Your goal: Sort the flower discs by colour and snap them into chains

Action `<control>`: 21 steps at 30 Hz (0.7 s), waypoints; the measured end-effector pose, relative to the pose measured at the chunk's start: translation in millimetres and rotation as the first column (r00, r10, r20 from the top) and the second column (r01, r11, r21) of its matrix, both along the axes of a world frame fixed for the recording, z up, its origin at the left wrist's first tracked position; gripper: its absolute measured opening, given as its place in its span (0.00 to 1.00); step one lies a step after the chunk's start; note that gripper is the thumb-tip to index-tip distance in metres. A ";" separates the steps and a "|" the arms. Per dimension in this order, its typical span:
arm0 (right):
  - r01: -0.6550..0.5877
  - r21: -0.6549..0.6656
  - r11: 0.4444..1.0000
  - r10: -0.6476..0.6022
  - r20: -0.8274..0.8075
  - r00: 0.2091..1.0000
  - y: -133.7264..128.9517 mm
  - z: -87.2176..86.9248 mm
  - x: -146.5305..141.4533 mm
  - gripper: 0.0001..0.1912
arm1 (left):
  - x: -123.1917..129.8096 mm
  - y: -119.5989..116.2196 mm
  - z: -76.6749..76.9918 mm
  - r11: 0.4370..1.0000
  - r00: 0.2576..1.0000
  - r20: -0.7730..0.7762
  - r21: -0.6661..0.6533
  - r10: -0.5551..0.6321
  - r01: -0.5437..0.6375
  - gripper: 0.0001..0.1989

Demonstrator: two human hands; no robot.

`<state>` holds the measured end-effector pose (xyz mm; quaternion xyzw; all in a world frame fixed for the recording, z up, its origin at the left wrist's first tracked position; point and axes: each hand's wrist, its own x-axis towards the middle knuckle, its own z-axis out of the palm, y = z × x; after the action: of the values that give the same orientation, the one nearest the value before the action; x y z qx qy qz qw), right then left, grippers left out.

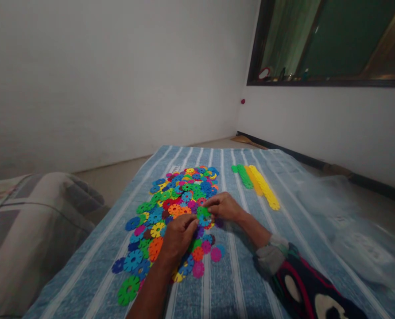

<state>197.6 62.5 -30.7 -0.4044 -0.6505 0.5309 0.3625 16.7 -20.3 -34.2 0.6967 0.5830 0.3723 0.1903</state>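
- Your right hand [224,206] pinches a green disc [203,212] by its right edge; that grip is clamped on the disc, thumb and finger closing on its rim.
- Your left hand [180,233] reaches in from the near side, its fingertips at the left edge of the same disc; you cannot tell from this view whether that grip is clamped on it or only beside it.
- The green disc is between your two hands, above the right part of the loose pile [174,199] of notched discs in blue, green, orange, yellow, pink, red and purple.
- A blue disc [205,220] shows just below the green one; whether the two are joined is too small to tell.
- Beyond your right hand, to the right of the pile, lie a green row [245,177], an orange row [256,180] and a yellow row [265,188] of overlapping discs, side by side.
- Pile and rows rest on the surface [101,248], which has a blue cloth with white stripes over it.
- Clear plastic bags [360,235] lie at your far right, well apart from the pile.
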 end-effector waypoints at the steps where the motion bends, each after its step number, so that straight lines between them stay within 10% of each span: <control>1: 0.020 0.032 0.999 -0.022 0.047 0.999 16.0 5.3 10.1 0.09 | -2.1 0.5 -1.4 0.999 0.999 -0.036 0.020 0.025 -0.024 0.14; 4: 0.115 0.353 0.928 -0.278 0.458 0.844 72.1 20.9 45.8 0.11 | -8.0 1.0 -3.0 0.995 0.989 -0.120 0.063 0.089 -0.082 0.14; 10: 0.094 0.521 0.848 -0.468 0.654 0.595 162.3 30.7 93.9 0.14 | -13.6 0.6 -2.9 0.992 0.962 -0.246 0.038 0.122 -0.117 0.16; 21: -0.146 0.474 0.869 -0.421 0.860 0.288 190.5 21.3 99.8 0.19 | -17.5 -0.9 -4.7 0.983 0.924 -0.337 0.078 0.183 -0.166 0.15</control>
<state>297.4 253.0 -9.4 -0.5941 -0.8032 -0.0208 0.0384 -0.9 -21.2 -39.0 0.7006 0.6575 0.2749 0.0352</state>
